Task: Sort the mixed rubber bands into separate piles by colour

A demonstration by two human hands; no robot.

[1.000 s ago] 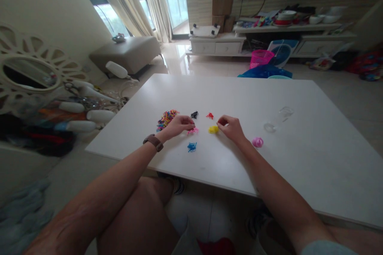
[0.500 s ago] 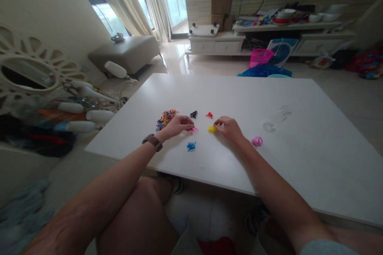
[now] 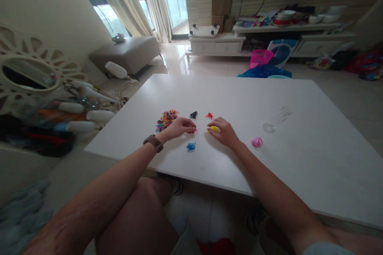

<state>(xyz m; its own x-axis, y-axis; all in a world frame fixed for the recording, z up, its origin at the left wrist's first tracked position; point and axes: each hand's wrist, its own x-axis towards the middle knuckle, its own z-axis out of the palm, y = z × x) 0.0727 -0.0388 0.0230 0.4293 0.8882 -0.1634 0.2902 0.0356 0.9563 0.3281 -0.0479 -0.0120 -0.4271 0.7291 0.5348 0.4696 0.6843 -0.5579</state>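
My left hand (image 3: 182,126) hovers at the pink pile of small rubber bands (image 3: 196,131), partly covering it. Its fingertips are pinched together, and whatever they hold is too small to make out. Over the yellow rubber bands (image 3: 214,128), my right hand (image 3: 224,131) has its thumb and fingers apart. A mixed-colour heap of rubber bands (image 3: 166,120) lies just behind my left hand. Black bands (image 3: 194,114) and red bands (image 3: 209,115) form little piles farther back, while blue bands (image 3: 191,147) lie nearer to me.
On the right of the white table (image 3: 299,159) are a pink rounded object (image 3: 256,142), a clear round piece (image 3: 269,127) and a clear container (image 3: 285,113). Beyond the far edge stand a pink basket (image 3: 261,58) and a white cabinet (image 3: 215,46).
My right hand's fingers have spread from a pinch at the yellow bands, and the hand has shifted slightly left over them. My left hand has moved slightly to the right, still pinched.
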